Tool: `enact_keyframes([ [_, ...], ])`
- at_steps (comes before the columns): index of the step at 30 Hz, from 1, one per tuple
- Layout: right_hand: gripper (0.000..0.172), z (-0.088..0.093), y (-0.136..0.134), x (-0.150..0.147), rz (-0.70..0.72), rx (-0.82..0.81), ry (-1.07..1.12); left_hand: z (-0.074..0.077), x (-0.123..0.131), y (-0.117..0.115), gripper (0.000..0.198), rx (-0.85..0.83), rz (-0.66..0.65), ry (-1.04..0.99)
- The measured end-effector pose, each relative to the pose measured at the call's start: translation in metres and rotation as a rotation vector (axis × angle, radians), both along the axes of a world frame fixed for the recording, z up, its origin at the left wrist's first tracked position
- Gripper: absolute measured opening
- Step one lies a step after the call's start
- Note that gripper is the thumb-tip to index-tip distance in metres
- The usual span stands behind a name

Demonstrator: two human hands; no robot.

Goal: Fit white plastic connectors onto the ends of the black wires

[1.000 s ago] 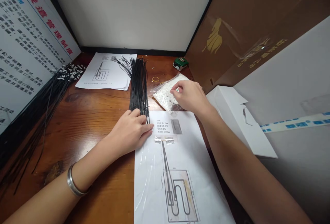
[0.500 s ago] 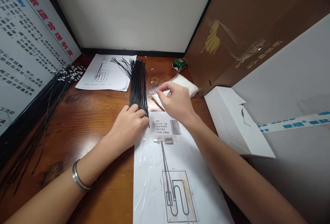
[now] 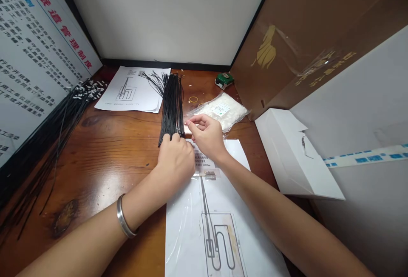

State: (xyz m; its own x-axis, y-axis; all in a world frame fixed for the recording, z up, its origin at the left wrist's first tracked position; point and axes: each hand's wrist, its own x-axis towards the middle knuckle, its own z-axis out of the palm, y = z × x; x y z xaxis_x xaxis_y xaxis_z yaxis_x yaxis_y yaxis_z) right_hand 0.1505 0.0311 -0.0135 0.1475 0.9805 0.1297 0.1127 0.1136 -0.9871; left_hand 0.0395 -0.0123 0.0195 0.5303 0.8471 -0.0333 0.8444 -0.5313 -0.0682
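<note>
Head view: left hand [image 3: 175,158] sits at centre frame, its grip curled down over the near end of the black wire bundle [image 3: 172,102], which runs up the desk [image 3: 105,153] toward upper centre. Whether the fingers clamp a single wire I cannot tell. Right hand [image 3: 206,135] is just right of it, thumb and forefinger pinched together at the wire tips; what lies between them is too small to make out.

Likely risks: tugging one wire could drag its neighbours and fan the loose bundle. Anything tiny in that pinch could slip and vanish among the wires. The right forearm crosses the drawing sheet [image 3: 219,234] and could skew it. The bag of white parts [image 3: 223,111], just behind the right hand, could be nudged and spill.

Red characters on the poster [image 3: 35,55] at upper left read "派遣管理制度"; its smaller black lines are unclear. The bag's label, the sheet's text and the gold print on the brown cardboard [image 3: 302,26] are unreadable.
</note>
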Motion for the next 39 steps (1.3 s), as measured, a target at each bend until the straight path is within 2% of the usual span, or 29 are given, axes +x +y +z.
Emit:
enact_keyframes([
  [4, 0.013, -0.003, 0.002, 0.002, -0.029, -0.014, -0.027, 0.004, -0.004, 0.002, 0.023, 0.003, 0.060, 0.011],
  [11, 0.013, -0.009, 0.005, 0.003, -0.051, 0.012, -0.074, -0.003, -0.003, 0.004, 0.023, 0.046, -0.018, -0.023],
  [15, 0.015, -0.007, 0.002, 0.001, -0.050, 0.072, -0.062, -0.002, -0.004, 0.001, 0.027, 0.040, 0.034, -0.163],
  [19, 0.013, -0.003, -0.004, 0.000, 0.002, 0.124, -0.052, 0.010, -0.009, -0.003, 0.031, -0.075, 0.180, -0.412],
  [22, 0.012, 0.000, -0.006, -0.002, 0.059, 0.137, 0.025, 0.019, -0.018, -0.006, 0.030, -0.249, 0.271, -0.648],
  [25, 0.016, 0.002, -0.009, -0.006, 0.117, 0.127, 0.133, 0.020, -0.029, -0.009, 0.035, -0.385, 0.293, -0.837],
  [27, 0.018, 0.004, -0.011, -0.008, 0.147, 0.117, 0.178, 0.016, -0.036, -0.008, 0.039, -0.405, 0.337, -0.960],
  [30, 0.017, 0.007, -0.017, -0.011, 0.232, 0.125, 0.177, 0.006, -0.046, -0.002, 0.039, -0.420, 0.472, -1.196],
  [34, 0.012, 0.012, -0.027, -0.015, 0.375, 0.144, 0.159, -0.005, -0.054, 0.008, 0.039, -0.554, 0.639, -1.382],
  [36, 0.010, 0.013, -0.033, -0.019, 0.448, 0.143, 0.147, -0.007, -0.055, 0.011, 0.038, -0.620, 0.640, -1.416],
  [39, 0.009, 0.014, -0.041, -0.026, 0.602, 0.116, 0.121, -0.008, -0.056, 0.011, 0.034, -0.652, 0.564, -1.439],
])
